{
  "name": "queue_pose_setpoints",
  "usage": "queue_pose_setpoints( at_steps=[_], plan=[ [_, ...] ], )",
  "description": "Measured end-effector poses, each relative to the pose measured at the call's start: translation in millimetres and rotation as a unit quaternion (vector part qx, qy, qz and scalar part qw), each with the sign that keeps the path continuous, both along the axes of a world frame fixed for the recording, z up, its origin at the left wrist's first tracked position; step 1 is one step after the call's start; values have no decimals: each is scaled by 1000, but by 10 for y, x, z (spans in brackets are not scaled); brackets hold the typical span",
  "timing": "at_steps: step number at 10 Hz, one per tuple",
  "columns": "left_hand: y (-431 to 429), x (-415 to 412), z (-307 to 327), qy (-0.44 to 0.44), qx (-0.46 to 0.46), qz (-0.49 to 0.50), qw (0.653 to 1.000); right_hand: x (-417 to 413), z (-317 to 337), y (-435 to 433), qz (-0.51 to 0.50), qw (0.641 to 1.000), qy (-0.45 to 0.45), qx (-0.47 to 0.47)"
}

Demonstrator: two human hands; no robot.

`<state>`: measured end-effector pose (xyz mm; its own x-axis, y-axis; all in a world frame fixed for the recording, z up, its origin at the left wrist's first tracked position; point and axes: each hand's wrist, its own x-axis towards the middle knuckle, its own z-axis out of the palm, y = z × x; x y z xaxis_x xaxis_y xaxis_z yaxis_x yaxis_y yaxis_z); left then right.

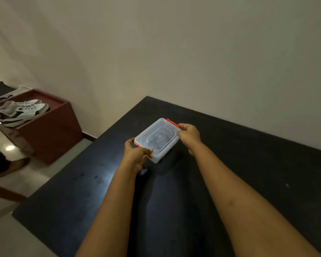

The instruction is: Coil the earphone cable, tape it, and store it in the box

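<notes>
A small clear plastic box [157,140] with a lid on and red clips at both ends sits on the black table [248,164]. My left hand [135,154] grips the box's near left end, fingers curled over the red clip there. At the far right end my right hand [190,137] holds the box beside the other red clip [172,123]. Through the lid a dim dark shape shows inside; I cannot tell whether it is the earphone cable. No tape is in view.
The table's left edge drops to a light floor. A dark red low cabinet [50,132] stands at the left by the wall, with a pair of white sneakers [20,112] on top. A plain wall runs behind the table.
</notes>
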<state>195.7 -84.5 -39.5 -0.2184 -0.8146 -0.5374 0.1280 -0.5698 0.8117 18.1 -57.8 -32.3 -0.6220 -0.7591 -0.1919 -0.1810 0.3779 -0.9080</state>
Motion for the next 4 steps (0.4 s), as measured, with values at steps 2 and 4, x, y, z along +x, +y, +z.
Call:
queue_pose_setpoints(
  at_steps=[2,4],
  plan=[
    [79,14,-5,-20,60,23,998,157,51,-17,55,995,-20,83],
    [50,-75,375,-283,-58,13,957,204,355,168,71,994,-34,79]
  ],
)
